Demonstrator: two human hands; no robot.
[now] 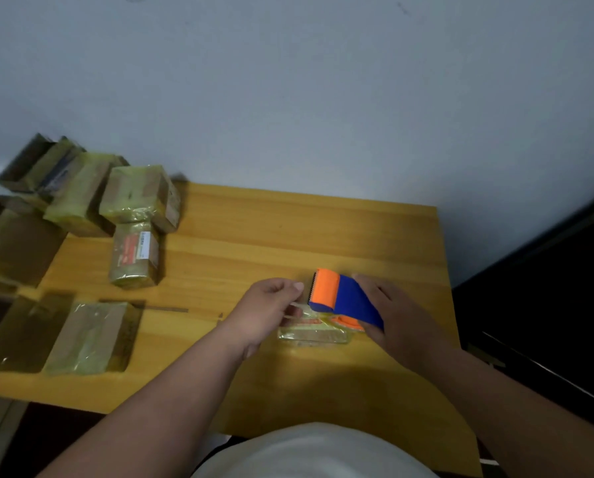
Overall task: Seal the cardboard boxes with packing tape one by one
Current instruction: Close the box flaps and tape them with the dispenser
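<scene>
My right hand grips a blue and orange tape dispenser above a small flat box wrapped in yellowish clear tape, lying on the wooden table. My left hand is just left of the dispenser's toothed edge, its thumb and fingers pinching the free end of the tape. Both hands partly cover the small box.
Several taped cardboard boxes are piled at the table's far left, one with a red label. More boxes lie along the near left edge. A dark piece of furniture stands to the right. A grey wall is behind.
</scene>
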